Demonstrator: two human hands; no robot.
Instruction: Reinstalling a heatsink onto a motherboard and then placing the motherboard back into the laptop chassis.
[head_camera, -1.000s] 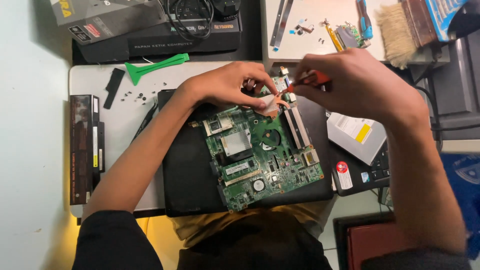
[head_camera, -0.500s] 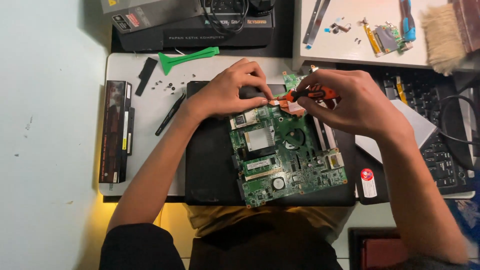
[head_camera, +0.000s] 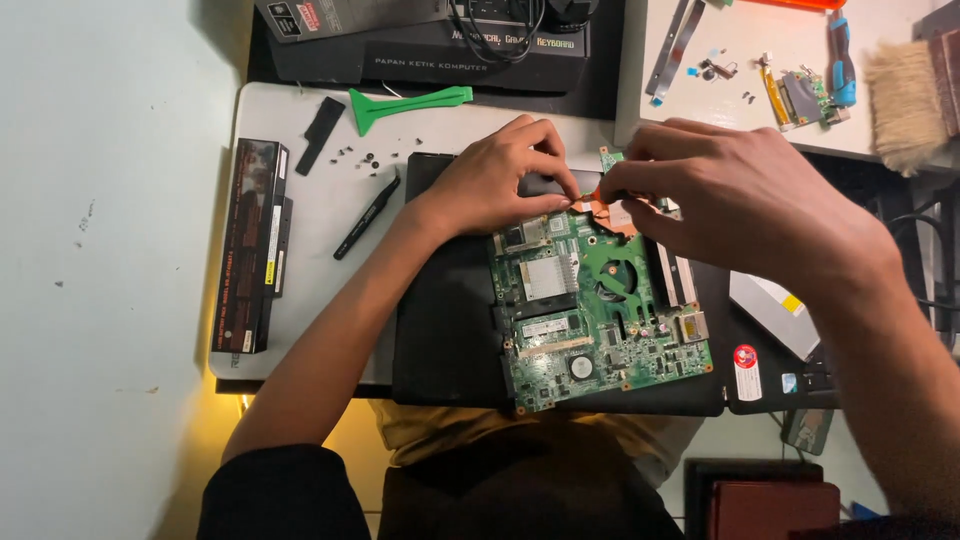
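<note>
A green laptop motherboard (head_camera: 590, 310) lay on the black chassis (head_camera: 450, 320), thin, rigid and fragile, best held by edges. Left hand (head_camera: 495, 185) pressed flat, fingers together; right hand (head_camera: 740, 205) pinched an orange-handled tool (head_camera: 597, 186).

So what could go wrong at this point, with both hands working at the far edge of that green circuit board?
1. The right hand holds an orange-handled tool tip-down at the circuit board; a slip might scratch it.
2. Small loose screws lie on the white table near the left hand; a forearm sweep could scatter them.
3. Bare fingers touch exposed components, so static discharge seems possible.
</note>
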